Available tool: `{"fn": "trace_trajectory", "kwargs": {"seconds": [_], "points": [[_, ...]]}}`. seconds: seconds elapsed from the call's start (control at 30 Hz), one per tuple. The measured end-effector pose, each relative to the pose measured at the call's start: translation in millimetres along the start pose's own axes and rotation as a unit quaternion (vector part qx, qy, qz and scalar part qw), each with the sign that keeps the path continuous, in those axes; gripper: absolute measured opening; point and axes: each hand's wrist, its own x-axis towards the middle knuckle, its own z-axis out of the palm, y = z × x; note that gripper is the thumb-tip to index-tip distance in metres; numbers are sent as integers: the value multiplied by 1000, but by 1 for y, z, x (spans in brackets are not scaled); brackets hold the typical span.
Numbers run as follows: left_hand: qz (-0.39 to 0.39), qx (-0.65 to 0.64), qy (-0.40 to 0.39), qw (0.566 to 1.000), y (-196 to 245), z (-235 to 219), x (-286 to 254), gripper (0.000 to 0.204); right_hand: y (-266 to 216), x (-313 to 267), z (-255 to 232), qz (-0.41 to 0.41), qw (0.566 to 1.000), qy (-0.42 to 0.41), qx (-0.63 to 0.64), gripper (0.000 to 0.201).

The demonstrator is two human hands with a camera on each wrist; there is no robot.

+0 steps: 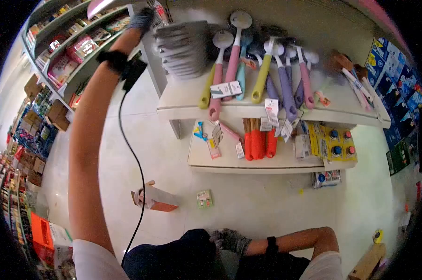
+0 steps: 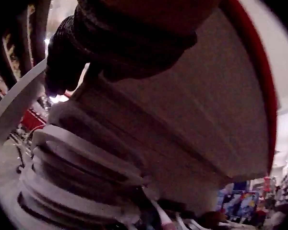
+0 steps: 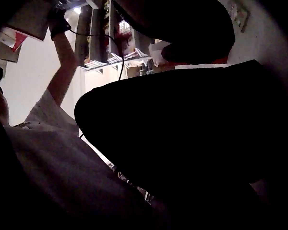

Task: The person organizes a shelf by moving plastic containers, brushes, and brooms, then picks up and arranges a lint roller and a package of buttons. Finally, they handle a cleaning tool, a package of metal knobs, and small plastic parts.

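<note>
My left hand [image 1: 141, 19], in a dark grey glove, reaches far up to the top left of the head view. It is beside the shelf's side post, just above and left of a stack of nested grey plastic pieces [image 1: 182, 49]. In the left wrist view its gloved fingers [image 2: 62, 62] bend down near the end of a shelf board [image 2: 197, 100], over the stack [image 2: 81, 177]. Whether they grip anything I cannot tell. My right hand [image 1: 232, 241], also gloved, rests on my dark-clothed leg with nothing visible in it.
Long-handled tools with round white heads [image 1: 241, 20] lie on the upper shelf [image 1: 173, 100]. Red-handled items [image 1: 254, 144] and yellow packs [image 1: 319, 140] are on the shelf below. An opened carton [image 1: 162, 200] and a small box [image 1: 204, 199] sit on the floor. A black cable [image 1: 138, 163] hangs from my left wrist.
</note>
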Motion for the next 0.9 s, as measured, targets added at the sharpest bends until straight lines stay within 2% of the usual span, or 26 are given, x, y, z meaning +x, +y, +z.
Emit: {"fn": "trace_trajectory", "kwargs": {"seconds": [0.03, 0.07, 0.1, 0.13, 0.17, 0.2, 0.27, 0.3, 0.33, 0.37, 0.43, 0.5, 0.53, 0.57, 0.6, 0.63, 0.7, 0.73, 0.77, 0.83, 0.9], "points": [[26, -62, 21, 998, 2, -4, -3, 33, 17, 6, -16, -80, 985, -7, -155, 35], [56, -113, 41, 991, 16, -3, -18, 33, 18, 4, -15, -70, 988, 12, -140, 35], [63, -77, 96, 990, 66, 11, -61, 34, 16, 2, -14, -61, 990, 32, -124, 35], [91, -44, 150, 983, 113, 30, -106, 27, -23, -11, 8, 41, 994, 74, 64, 35], [152, -22, 163, 975, 124, 35, -135, 28, -45, -20, 20, 141, 952, 112, 248, 35], [303, 321, 199, 875, 110, 27, -165, 28, -32, -16, 6, 143, 960, 77, 229, 34], [170, 237, 156, 944, 100, 60, -245, 20, -10, -6, -10, 102, 950, 36, 293, 29], [-30, 59, -8, 998, 128, 83, -273, 16, -3, -4, -12, 82, 943, 15, 324, 27], [-34, -18, -77, 996, 110, 104, -305, 14, -5, -4, -8, 92, 936, 18, 340, 26], [-39, -7, -206, 978, 118, 121, -316, 14, -14, -4, -3, 102, 929, 22, 356, 26], [-49, -12, -316, 947, 82, 162, -350, 19, -20, -1, -2, 106, 931, 42, 347, 24], [5, 66, -302, 951, 14, 202, -370, 25, -21, 5, -5, 93, 948, 76, 296, 21], [34, 125, -267, 955, -26, 221, -373, 26, -57, -6, 18, 93, 979, 99, 154, 20], [63, 182, -231, 954, -41, 231, -358, 28, -58, -5, 19, 98, 974, 124, 160, 24], [-49, 274, -314, 908, -55, 240, -341, 29, -57, -4, 18, 103, 969, 150, 166, 28], [-157, 357, -389, 834, -58, 246, -315, 31, -56, -4, 15, 106, 964, 176, 171, 32], [-80, 455, -376, 803, -134, 266, -301, 38, -49, -8, 5, 80, 970, 141, 181, 32], [-88, 477, -336, 807, -154, 268, -300, 40, -43, -9, -1, 67, 972, 124, 186, 32], [-97, 497, -295, 810, -172, 270, -300, 42, -33, -9, -4, 68, 964, 159, 202, 32], [-97, 428, -144, 887, -216, 271, -300, 46, -16, -7, -10, 67, 943, 229, 230, 34], [-188, 410, -258, 855, -191, 255, -284, 49, -27, -15, -11, 101, 946, 184, 246, 33]]}}
